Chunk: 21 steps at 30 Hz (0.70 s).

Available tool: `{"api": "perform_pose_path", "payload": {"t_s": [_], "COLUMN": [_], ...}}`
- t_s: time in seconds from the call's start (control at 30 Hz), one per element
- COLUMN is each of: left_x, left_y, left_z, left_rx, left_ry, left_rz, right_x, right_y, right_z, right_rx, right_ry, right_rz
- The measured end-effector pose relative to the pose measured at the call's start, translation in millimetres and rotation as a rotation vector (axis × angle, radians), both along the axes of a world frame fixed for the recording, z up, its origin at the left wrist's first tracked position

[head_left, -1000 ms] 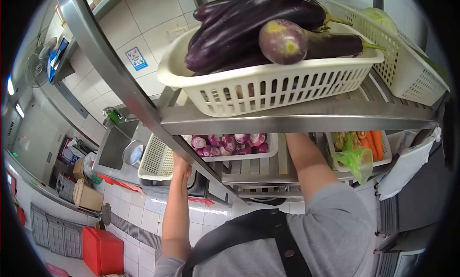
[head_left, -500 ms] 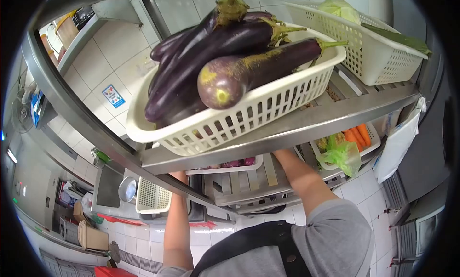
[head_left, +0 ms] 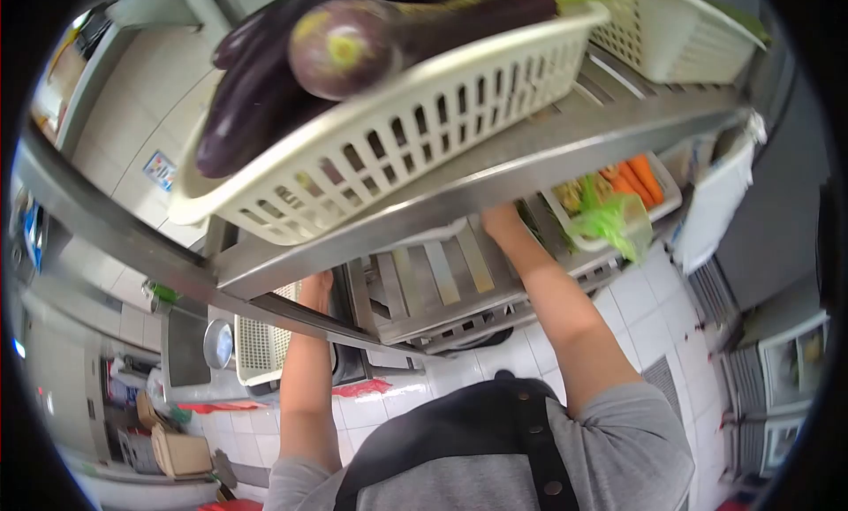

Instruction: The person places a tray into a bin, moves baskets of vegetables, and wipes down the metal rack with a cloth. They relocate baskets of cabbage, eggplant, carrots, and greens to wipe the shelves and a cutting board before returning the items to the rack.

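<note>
My left hand (head_left: 315, 290) is beside the steel rack's upright on the left, its fingers mostly hidden. My right hand (head_left: 501, 218) reaches beneath the upper shelf (head_left: 495, 175), whose front edge covers the fingers. Between my arms, on the lower slatted shelf (head_left: 424, 290), the front edge of a white tray (head_left: 433, 235) peeks out under the upper shelf. I cannot tell whether either hand grips it. Above stands a cream slotted basket (head_left: 397, 149) heaped with dark purple eggplants (head_left: 243, 127).
To the right of my right hand lies a white basket (head_left: 669, 197) with carrots (head_left: 645, 180) and a green plastic bag (head_left: 609, 224). Another cream basket (head_left: 680, 52) stands at upper right. On the left are a cream basket (head_left: 256, 352), a round metal strainer (head_left: 218, 343) and a sink (head_left: 185, 361).
The view has tilted down and shifted. The white tray, with purple vegetables visible in it before, now sits farther under the upper shelf. My left hand shows more beside the upright.
</note>
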<state>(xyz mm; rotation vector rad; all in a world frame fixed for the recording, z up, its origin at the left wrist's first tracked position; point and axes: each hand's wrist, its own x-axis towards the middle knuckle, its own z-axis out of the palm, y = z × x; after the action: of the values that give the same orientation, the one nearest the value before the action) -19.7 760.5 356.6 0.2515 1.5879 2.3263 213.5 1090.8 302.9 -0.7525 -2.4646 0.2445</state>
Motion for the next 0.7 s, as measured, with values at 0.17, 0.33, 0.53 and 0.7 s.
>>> {"api": "perform_pose_path", "payload": {"t_s": [0.17,0.33,0.53,0.7], "left_x": [21,5,10,71], "left_y": [56,85,84,-12], "left_z": [27,4,10,53], "left_rx": [0.063,0.088,0.145,0.113], "left_ry": [0.089,0.034,0.008,-0.503], "left_rz": [-0.107,-0.112,-0.399,-0.591], "right_x": [148,225,170,110], "right_y": [-120,-162,-150,-74], "right_z": [61,137,66,13], "right_rx": [-0.290,-0.725,0.144,0.120], "right_ry": [0.270,0.307,0.027,-0.168], "right_rz": [-0.196,-0.320,-0.395,-0.379]}}
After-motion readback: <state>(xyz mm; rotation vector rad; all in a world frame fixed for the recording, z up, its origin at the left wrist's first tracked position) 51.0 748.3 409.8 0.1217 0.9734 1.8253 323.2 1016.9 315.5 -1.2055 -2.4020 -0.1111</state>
